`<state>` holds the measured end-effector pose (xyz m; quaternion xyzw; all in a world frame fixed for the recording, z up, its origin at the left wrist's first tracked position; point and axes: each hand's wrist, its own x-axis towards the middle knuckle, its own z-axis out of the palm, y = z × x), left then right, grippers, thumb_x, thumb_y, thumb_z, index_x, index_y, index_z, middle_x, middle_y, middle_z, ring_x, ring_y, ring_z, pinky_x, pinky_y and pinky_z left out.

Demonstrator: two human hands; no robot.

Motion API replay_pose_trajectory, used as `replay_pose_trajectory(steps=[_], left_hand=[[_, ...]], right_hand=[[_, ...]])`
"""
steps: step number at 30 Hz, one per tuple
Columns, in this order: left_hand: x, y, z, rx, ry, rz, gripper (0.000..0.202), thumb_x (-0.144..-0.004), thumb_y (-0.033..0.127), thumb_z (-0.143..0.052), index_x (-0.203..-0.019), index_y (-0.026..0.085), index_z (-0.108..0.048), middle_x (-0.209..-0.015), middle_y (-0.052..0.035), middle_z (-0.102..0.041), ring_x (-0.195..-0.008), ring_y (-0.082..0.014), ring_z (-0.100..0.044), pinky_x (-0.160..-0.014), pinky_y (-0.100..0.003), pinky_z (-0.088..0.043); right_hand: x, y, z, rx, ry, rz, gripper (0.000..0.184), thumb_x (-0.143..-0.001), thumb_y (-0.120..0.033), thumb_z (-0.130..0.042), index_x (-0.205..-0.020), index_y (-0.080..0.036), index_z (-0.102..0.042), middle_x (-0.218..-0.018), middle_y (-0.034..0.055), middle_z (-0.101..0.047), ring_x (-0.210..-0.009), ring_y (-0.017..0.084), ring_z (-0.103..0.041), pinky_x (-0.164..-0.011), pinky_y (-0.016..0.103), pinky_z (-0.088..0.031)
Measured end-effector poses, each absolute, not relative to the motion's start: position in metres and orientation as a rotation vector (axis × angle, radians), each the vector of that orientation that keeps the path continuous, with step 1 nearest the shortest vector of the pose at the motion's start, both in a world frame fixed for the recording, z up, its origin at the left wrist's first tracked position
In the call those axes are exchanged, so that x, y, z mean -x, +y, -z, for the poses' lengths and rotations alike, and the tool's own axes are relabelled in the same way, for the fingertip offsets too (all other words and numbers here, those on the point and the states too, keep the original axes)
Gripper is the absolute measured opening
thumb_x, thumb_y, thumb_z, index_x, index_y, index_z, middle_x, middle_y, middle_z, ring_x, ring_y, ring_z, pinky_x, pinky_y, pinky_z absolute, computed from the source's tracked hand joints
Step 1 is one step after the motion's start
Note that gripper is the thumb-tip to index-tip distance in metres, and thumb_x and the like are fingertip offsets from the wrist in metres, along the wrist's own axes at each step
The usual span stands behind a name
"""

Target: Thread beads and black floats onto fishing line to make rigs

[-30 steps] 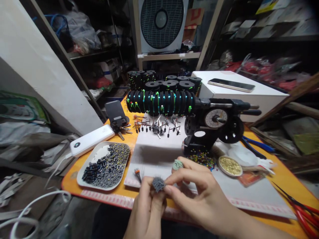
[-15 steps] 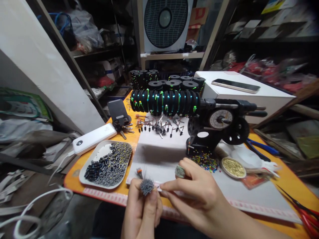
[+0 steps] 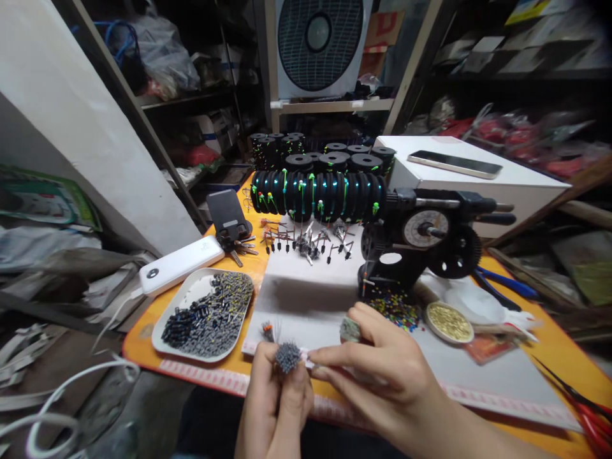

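My left hand is closed around a tight bundle of thin grey-tipped pieces, tips facing up. Beside it, a smaller tuft with orange tips pokes out by the same fingers. My right hand is closed, with a crumpled grey-green lump tucked in its bent fingers. Its thumb and forefinger pinch together at a small whitish bit beside the bundle; what that is I cannot make out. Both hands are above the table's front edge, fingertips almost meeting.
A white tray of small dark and grey tubes lies left. Behind the hands, a black winder carries a row of black spools with green thread. Loose coloured beads, a dish of golden bits and red-handled scissors lie right.
The bundle and my left hand have shifted slightly to the right and up, the bundle tilting a little. My right hand has moved slightly right; both grips stay closed.
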<state>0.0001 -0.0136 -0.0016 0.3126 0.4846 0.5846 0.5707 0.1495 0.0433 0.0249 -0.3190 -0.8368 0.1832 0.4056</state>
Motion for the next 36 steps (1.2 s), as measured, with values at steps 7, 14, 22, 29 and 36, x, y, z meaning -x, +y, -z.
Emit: replay_pose_trajectory(steps=[7,14,22,29,36], left_hand=[[-0.006,-0.015,0.010,-0.743,1.079,-1.462,0.033,-0.090,0.051,-0.065,-0.080,0.022,-0.055,-0.049,0.0098,-0.039,-0.044,-0.0050,-0.030,-0.047,-0.017,-0.024],[-0.006,-0.004,0.002,-0.728,0.900,-1.899,0.020,-0.087,0.042,-0.073,-0.078,0.028,-0.063,-0.059,0.0056,-0.055,-0.060,-0.0116,-0.055,-0.060,-0.021,-0.048],[0.017,0.004,-0.006,-0.716,0.812,-1.787,0.022,-0.089,0.034,-0.073,-0.074,0.025,-0.060,-0.064,0.0058,-0.052,-0.061,-0.0110,-0.053,-0.069,-0.023,-0.051],[-0.012,0.012,-0.003,-0.903,1.000,-1.737,0.024,-0.070,0.042,-0.088,-0.081,0.024,-0.078,-0.083,-0.0010,-0.061,-0.076,-0.0153,-0.059,-0.072,-0.023,-0.049],[-0.005,0.006,-0.001,-0.886,0.678,-1.723,0.022,-0.080,0.043,-0.080,-0.074,0.026,-0.069,-0.057,0.0032,-0.055,-0.054,-0.0112,-0.049,-0.056,-0.021,-0.040]], right_hand=[[-0.150,0.041,-0.027,0.840,-1.998,-0.633,0.015,-0.087,-0.013,-0.066,-0.086,-0.021,-0.079,-0.070,0.0015,-0.050,-0.066,0.016,-0.053,-0.054,0.025,-0.039],[-0.151,0.041,-0.029,0.865,-1.949,-0.676,0.013,-0.085,-0.012,-0.063,-0.080,-0.022,-0.070,-0.071,-0.0004,-0.051,-0.067,0.015,-0.052,-0.058,0.027,-0.041],[-0.155,0.046,-0.028,0.851,-1.936,-0.708,0.011,-0.096,-0.016,-0.055,-0.090,-0.026,-0.058,-0.076,-0.0038,-0.059,-0.071,0.014,-0.054,-0.077,0.033,-0.046],[-0.153,0.037,-0.029,0.836,-1.972,-0.655,0.010,-0.096,-0.018,-0.055,-0.095,-0.027,-0.059,-0.077,-0.0031,-0.062,-0.076,0.017,-0.061,-0.093,0.040,-0.048],[-0.166,0.062,-0.030,0.634,-2.144,0.014,0.021,-0.088,-0.006,-0.047,-0.091,-0.020,-0.062,-0.086,0.0063,-0.061,-0.077,0.018,-0.059,-0.067,0.031,-0.053]])
